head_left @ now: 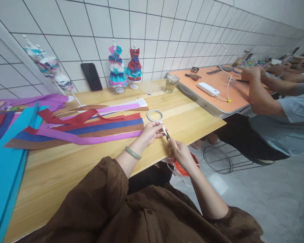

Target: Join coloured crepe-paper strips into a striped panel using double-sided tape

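Note:
Near the right front edge of the wooden table, my left hand pinches a short white strip, with its fingers closed. My right hand is wrapped round small dark scissors, whose blades meet the strip just beside my left fingertips. A roll of white tape lies flat just beyond my left hand. To the left are long strips in several colours, among them a purple strip, a blue strip and a curled red strip.
Turquoise sheets lie at the left. Small dressed forms, a phone and a glass stand by the wall. An orange table holds a white power bank; another person's arm rests there. Below is a red bag.

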A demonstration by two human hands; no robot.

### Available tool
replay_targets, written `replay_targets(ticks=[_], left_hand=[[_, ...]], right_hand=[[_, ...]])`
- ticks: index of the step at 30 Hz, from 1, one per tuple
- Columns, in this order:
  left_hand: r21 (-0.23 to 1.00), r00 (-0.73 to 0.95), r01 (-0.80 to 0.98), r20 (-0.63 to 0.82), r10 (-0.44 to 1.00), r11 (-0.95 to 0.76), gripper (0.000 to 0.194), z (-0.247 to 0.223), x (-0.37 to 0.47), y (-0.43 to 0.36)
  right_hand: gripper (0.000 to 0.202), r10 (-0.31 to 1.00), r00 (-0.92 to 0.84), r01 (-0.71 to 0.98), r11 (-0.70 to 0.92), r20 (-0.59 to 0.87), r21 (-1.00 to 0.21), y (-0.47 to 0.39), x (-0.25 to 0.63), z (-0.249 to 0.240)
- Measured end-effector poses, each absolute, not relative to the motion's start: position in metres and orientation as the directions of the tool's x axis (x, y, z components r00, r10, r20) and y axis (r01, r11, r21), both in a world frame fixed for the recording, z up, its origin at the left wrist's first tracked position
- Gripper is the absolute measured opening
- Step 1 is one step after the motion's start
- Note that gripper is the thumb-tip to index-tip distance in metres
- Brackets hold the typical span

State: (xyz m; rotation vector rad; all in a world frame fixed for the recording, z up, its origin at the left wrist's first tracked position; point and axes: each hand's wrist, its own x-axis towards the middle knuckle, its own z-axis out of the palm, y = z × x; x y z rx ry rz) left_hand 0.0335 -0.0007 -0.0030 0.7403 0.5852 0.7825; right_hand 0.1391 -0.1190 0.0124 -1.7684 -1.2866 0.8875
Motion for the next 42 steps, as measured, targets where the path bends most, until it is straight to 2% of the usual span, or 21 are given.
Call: replay_targets(ticks=[42], left_hand=[[0.777,0.569,-0.419,-0.178,0.803,0.469,0.005,-0.0069,0.0321,0.0003]], right_hand=[[0.049,0.961,0.256,0.454,-0.216,-0.105,-0.864,-0.1171,0.1386,0.0075]])
